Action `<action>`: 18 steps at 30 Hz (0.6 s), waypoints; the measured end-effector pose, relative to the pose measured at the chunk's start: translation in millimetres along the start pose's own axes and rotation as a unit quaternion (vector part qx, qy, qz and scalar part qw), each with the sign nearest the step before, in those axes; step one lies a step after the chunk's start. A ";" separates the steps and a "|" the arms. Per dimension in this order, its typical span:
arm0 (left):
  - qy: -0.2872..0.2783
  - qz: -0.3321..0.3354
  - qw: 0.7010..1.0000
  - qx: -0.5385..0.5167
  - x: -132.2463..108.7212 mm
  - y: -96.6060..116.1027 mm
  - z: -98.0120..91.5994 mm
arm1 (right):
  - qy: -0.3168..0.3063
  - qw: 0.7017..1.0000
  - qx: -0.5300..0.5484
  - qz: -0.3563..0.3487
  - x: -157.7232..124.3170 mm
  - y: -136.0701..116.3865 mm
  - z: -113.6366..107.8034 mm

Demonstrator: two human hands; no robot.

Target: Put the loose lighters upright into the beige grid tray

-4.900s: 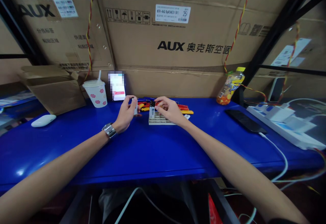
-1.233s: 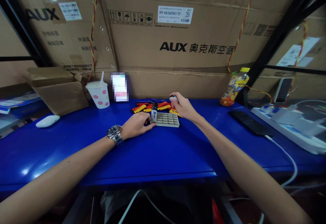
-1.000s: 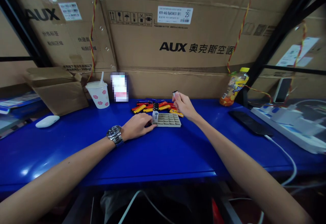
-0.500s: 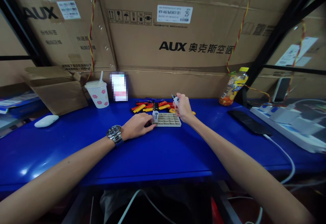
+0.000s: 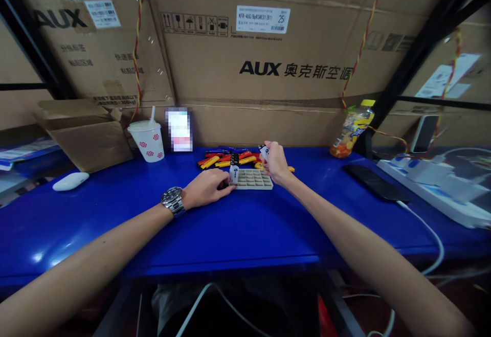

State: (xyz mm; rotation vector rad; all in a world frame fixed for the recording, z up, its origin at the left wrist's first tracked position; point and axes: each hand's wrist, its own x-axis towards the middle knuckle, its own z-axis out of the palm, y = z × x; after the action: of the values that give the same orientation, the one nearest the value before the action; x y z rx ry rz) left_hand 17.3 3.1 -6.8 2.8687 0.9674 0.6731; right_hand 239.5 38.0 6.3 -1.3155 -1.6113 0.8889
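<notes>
My right hand [image 5: 276,163] is raised above the right end of a pale grid tray [image 5: 257,186], its fingers wrapped round a white lighter [image 5: 263,150] with a black top. The lighter tilts to the left. At the tray's left end, my left hand [image 5: 209,188] grips the edge, thumb along the front; its other fingertips are partly hidden. A row of white lighters [image 5: 233,174] with black tops stands upright in the leftmost compartments, beside these fingers. Behind the tray lies a pile of red, yellow and blue lighters [image 5: 209,162].
A lidded cup [image 5: 146,142] with a straw and a lit phone [image 5: 179,130] stand at the back left. Rightward are a drink bottle [image 5: 351,131], a dark phone [image 5: 374,183] on a cable and a power strip [image 5: 441,191]. Large cartons [image 5: 268,91] wall off the back.
The small bluish tip at the top of the lighter in my right hand, perhaps a flame, no longer shows. Both hands and the tray have hardly moved.
</notes>
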 end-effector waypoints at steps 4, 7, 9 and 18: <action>0.027 0.016 0.999 -0.007 -1.2 -2.7 -3.9 | 0.038 0.991 0.118 0.053 -5.6 -6.0 1.7; 0.080 -0.018 0.996 0.043 -0.9 -11.1 -5.7 | 0.004 0.994 0.107 -0.023 -8.1 -6.8 0.9; 0.109 -0.064 0.988 0.088 -0.3 -19.6 -5.1 | -0.012 0.993 0.068 -0.091 -9.6 -8.0 -1.0; 0.100 -0.247 0.952 0.154 -4.7 -45.1 5.5 | -0.104 0.976 -0.021 -0.188 -20.0 -15.7 3.6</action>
State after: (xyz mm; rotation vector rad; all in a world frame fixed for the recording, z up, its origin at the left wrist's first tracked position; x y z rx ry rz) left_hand -9.4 37.2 -21.5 2.6362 1.8826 0.8267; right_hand 232.0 15.3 15.7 -0.9211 -1.9693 0.7789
